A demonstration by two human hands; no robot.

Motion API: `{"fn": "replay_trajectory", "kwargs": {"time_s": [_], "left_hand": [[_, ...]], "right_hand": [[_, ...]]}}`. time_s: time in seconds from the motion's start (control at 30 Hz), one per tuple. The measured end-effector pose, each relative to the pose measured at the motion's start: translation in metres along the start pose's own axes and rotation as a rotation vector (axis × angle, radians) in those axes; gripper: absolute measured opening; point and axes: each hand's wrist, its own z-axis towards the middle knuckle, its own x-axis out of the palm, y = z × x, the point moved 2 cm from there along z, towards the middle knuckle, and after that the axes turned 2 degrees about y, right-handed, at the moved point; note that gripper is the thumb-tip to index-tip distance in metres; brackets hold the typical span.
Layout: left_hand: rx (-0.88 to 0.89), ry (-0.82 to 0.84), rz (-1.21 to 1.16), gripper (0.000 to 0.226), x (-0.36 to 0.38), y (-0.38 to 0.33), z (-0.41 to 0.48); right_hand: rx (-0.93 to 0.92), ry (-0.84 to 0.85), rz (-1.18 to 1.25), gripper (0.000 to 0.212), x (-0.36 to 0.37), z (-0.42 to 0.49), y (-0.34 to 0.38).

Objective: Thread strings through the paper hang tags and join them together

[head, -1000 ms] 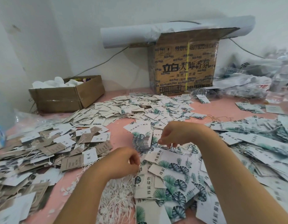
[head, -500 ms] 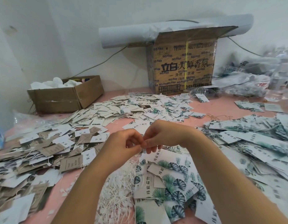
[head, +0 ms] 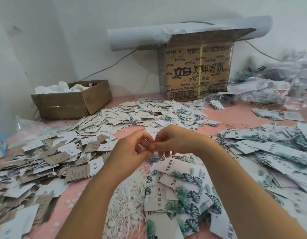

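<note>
A: What is closest to us?
B: A heap of loose strings (head: 127, 204), white and tangled. Its right edge touches a heap of leaf tags (head: 180, 192).
A: Where are the hands?
B: Just past those two heaps, in the middle. The left hand (head: 130, 149) and the right hand (head: 173, 140) meet at their fingertips. All the fingers are curled in. Each hand pinches a thin string (head: 146, 140) between thumb and finger.
A: Is a tag on that string?
B: I cannot tell. It is too small.
A: Is there room to move?
B: A little. The pink table (head: 63, 209) shows bare in a strip on the near left. That strip lies between the loose strings and a big heap of brown and white tags (head: 46, 163), which runs off the left edge. The right heap of tags (head: 270, 152) runs off the right edge.
A: And farther away?
B: A flat spread of tags (head: 140, 114) lies past the hands. Just right of it there is more bare pink.
A: What is at the far edge?
B: By the wall, a low brown box (head: 71, 104) sits on the left. A tall printed box (head: 197, 66) stands in the middle, with a white roll (head: 140, 37) across its top. Clear bags (head: 270, 87) fill the far right.
</note>
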Motion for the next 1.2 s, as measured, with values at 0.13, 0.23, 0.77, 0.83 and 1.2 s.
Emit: {"fn": "replay_trajectory", "kwargs": {"time_s": [0.13,0.23,0.77,0.83,1.2], "left_hand": [[-0.017,-0.024,-0.019,0.030,0.000,0.002,0.001],[-0.054,-0.011,-0.043,0.024,0.000,0.003,0.001],[-0.183,0.015,-0.133,0.010,0.002,0.015,0.000],[-0.161,-0.028,-0.143,0.009,0.001,0.015,0.001],[-0.146,-0.147,-0.207,0.008,0.002,0.019,0.003]], "right_hand": [[-0.075,-0.014,0.030,0.020,0.000,-0.001,0.005],[-0.097,-0.160,0.061,0.020,-0.005,-0.003,0.007],[0.018,-0.283,0.145,0.010,-0.009,-0.002,-0.003],[-0.048,-0.159,-0.020,0.011,0.002,0.003,0.000],[-0.039,-0.347,0.128,0.017,0.003,0.010,-0.006]]}}
